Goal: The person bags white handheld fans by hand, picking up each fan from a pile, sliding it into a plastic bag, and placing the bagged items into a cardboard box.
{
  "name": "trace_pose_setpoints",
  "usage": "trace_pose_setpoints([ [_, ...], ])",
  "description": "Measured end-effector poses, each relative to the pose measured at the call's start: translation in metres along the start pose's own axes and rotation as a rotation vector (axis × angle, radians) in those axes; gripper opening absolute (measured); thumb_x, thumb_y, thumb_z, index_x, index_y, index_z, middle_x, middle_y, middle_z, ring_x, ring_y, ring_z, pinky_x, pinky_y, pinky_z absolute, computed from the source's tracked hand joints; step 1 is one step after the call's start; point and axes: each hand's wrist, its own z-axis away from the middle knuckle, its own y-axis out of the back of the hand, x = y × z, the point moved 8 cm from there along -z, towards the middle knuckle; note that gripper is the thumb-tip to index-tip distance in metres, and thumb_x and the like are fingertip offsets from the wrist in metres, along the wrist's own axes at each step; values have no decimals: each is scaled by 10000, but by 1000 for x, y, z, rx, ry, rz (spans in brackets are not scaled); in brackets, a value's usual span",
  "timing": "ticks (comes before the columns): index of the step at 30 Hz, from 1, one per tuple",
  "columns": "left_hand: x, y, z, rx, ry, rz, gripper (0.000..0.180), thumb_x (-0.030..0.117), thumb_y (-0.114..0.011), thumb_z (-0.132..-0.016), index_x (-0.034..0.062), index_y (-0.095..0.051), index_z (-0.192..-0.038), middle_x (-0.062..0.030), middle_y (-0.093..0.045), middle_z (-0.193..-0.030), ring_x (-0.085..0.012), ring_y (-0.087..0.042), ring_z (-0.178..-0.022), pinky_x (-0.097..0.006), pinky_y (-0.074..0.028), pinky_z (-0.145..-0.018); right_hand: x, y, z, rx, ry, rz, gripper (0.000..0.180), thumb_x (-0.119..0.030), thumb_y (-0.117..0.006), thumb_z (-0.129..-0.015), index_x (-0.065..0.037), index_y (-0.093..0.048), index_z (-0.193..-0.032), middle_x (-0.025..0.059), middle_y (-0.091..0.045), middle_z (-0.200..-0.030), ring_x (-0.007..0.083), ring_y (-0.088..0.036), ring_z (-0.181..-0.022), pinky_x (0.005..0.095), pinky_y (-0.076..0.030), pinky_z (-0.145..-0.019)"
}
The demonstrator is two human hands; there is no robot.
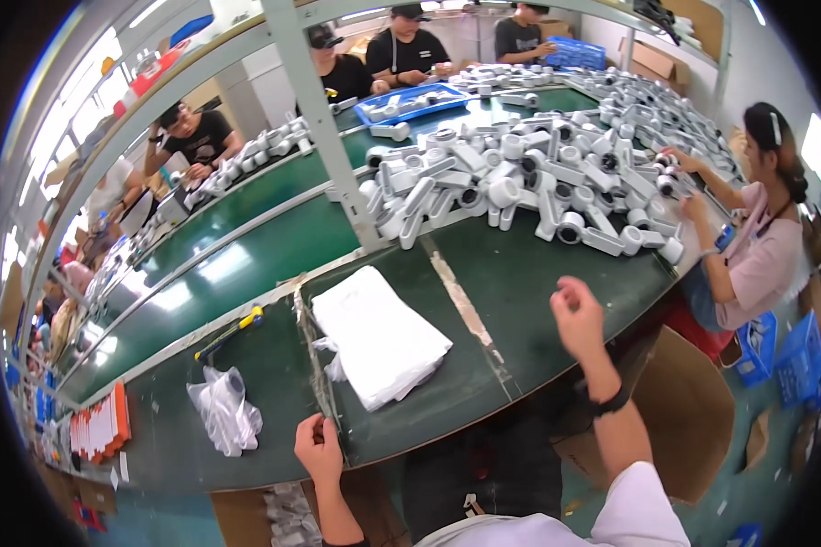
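Head | wht bag stack (383, 333) btwn L fingers (309, 428) + R fingers (571, 294), apart | both curled, grip unclear

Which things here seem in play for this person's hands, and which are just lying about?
Likely in play, nearest the hands:
white stack by the left hand
heap of white parts beyond the right hand

Apparently just lying about:
yellow-handled tool
crumpled translucent bag
orange-and-white stack

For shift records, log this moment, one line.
left hand: seemingly empty, at near edge of dark green bench; right hand: seemingly empty, over bench; white rectangular plastic-looking stack: on bench; white-grey plastic parts: heaped beyond
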Motion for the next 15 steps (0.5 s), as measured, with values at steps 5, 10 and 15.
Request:
trace_pose_setpoints([
  [5, 11, -9, -3, 4, -37, -23, 119, 57, -655, -866, -30, -643, -945, -44, -603, -826, -100, -532, -655, -242, -438, -588, 77, 55, -99, 179, 136, 655, 588, -194, -678, -802, -68, -471, -1337, 172, -516, -1297, 348, -484, -1186, 436, -426, -980],
  [10, -5, 1, -4, 35, 8, -26, 107, 57, -649, -868, -26, -646, -936, -41, -604, -808, -100, -536, -659, -243, -435, -585, 103, 47, -134, -19, -17, 859, 628, -206, -668, -815, -93, -422, -1381, 128, -436, -1394, 333, -434, -1256, 466, -378, -1038],
  [15, -1, -3, -4, 25, -20, -65, 116, 66, -645, -872, -26, -649, -943, -47, -616, -816, -106, -553, -673, -245, -447, -602, 119, 41, -136, -151, -138, 1052, 443, -183, -609, -851, -102, -495, -1272, 117, -485, -1288, 343, -475, -1226, 532, -445, -942],
])
